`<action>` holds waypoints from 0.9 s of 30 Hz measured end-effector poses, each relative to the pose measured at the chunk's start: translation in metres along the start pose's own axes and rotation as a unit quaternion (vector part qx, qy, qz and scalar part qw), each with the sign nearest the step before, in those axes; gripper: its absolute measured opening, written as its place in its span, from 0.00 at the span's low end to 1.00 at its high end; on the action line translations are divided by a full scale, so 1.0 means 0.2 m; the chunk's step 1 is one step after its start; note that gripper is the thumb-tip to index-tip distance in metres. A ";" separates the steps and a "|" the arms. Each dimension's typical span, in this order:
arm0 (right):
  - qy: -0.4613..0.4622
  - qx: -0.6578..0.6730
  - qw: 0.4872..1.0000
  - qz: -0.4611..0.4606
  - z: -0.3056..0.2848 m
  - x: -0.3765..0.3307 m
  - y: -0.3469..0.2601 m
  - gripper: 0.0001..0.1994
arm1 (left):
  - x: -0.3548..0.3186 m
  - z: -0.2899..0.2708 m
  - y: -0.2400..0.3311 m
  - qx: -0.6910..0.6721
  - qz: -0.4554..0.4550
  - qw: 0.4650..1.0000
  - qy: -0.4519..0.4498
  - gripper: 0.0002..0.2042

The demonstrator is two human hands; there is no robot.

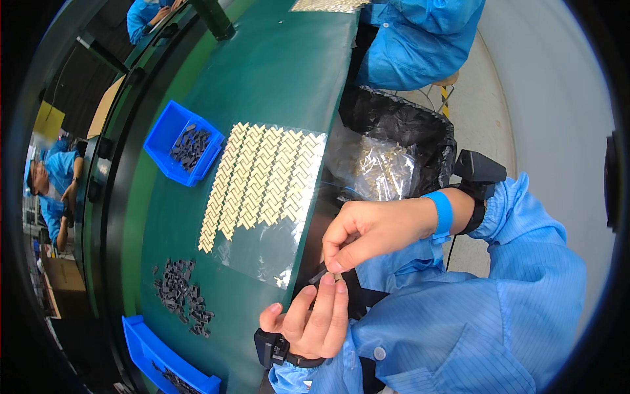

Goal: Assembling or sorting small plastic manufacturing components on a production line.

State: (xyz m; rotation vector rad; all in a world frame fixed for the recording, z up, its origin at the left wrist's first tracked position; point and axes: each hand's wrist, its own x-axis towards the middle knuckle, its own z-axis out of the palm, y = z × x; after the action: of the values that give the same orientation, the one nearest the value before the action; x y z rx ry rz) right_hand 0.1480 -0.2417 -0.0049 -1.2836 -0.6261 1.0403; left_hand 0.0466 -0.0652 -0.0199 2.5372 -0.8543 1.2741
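My right hand (pixel 374 233), with a blue band at its wrist, pinches thumb and forefinger together at the table's near edge. Just below, my left hand (pixel 315 325) has its fingers bent up to meet them. Between the fingertips of both hands shows a small cream piece (pixel 338 276), mostly covered by the fingers. A small dark strip (pixel 317 276) sticks out beside it; which hand grips it I cannot tell. Next to my hands, rows of cream zigzag pieces (pixel 262 174) lie on a clear plastic sheet (pixel 256 259), with a few cream bits near its lower corner.
On the green table (pixel 275 72) are a blue bin (pixel 164 154) of black pieces, a loose pile of black pieces (pixel 180 295) and another blue bin (pixel 141 348). A black-lined container (pixel 433 128) holding a clear bag (pixel 387 171) stands beside the table. Another person in blue (pixel 420 46) sits beyond.
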 end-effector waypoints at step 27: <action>0.030 0.043 0.999 0.011 -0.18 -0.15 0.02 0.05 | 0.10 0.20 0.06 -0.127 0.035 0.991 -0.023 0.09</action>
State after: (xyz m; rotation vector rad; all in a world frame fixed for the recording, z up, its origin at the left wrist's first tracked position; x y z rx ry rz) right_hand 0.1651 -0.2857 -0.0113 -1.2434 -0.5171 1.0328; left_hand 0.0766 -0.0989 -0.0311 2.3628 -1.0506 1.0515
